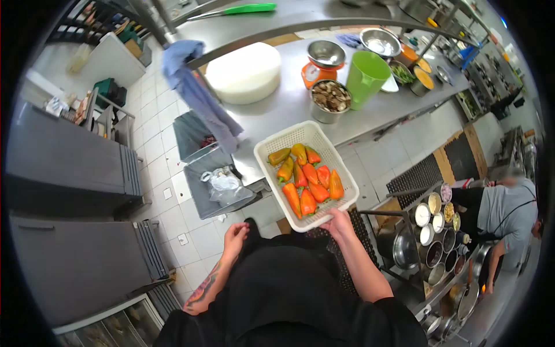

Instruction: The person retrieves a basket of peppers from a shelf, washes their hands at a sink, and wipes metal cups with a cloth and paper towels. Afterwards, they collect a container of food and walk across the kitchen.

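A white perforated plastic basket (267, 151) holds several orange, red and greenish peppers (310, 173). Its far end reaches over the steel counter (289, 110), and the near end juts out in front of me. My right hand (338, 224) grips the near right corner of the rim, thumb on top. Down at the left, apart from the basket, my left hand (236, 238) has its fingers curled in, and nothing shows in them.
On the counter are a white block (244, 75), a pot of sliced mushrooms (330, 98), an orange scale (315, 74) and a green jug (368, 75). Grey bins (217, 185) stand below left. A co-worker (509, 208) stands at the stove side, right, beside several pots.
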A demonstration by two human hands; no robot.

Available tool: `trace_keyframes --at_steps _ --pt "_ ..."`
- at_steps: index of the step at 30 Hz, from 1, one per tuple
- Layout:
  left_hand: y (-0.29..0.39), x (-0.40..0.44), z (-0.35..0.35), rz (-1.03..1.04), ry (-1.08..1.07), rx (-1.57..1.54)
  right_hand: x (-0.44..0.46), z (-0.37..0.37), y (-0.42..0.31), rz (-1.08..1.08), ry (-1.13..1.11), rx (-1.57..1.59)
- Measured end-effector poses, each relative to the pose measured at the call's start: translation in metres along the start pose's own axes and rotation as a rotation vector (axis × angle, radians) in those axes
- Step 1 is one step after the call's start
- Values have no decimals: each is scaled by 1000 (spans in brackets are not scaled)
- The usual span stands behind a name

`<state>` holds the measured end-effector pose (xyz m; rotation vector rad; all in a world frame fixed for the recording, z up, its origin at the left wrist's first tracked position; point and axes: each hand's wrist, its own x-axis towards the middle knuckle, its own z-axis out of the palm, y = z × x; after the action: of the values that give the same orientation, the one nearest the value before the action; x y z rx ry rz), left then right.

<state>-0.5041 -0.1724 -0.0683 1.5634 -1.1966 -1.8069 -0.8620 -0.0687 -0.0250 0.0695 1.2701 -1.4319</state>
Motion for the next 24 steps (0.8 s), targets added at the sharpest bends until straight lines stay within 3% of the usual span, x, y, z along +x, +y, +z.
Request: trace_keyframes --at_steps 5,10,14,15,16,18,19,21,22,23,24 --pt "-44 -40 -81 -29 229 -76 74 53 17 53 -91 47" --pt "-106 -68 -167 -6 413 -73 146 91 35 -191 -41 102" --pt "-147 -105 -244 -3 489 -135 130 136 52 -380 97 118" --pt "-158 -116 -268 35 503 21 135 134 66 -378 113 84" --pt "-164 -120 -291 72 511 185 142 128 87 -327 186 64" --pt "-159 -133 -331 61 637 179 153 105 147 -227 287 -8" --pt "-163 -135 -351 56 694 163 170 77 179 -93 252 -63" --pt "-165 -134 -386 43 768 43 154 79 232 -71 230 -240" --pt "-164 -129 -399 24 816 -67 127 97 236 169 105 -296" --pt "-162 -123 -409 29 835 -78 112 123 249 182 163 -664" --pt "-160 -117 -417 51 861 -128 97 149 249 316 51 -926"
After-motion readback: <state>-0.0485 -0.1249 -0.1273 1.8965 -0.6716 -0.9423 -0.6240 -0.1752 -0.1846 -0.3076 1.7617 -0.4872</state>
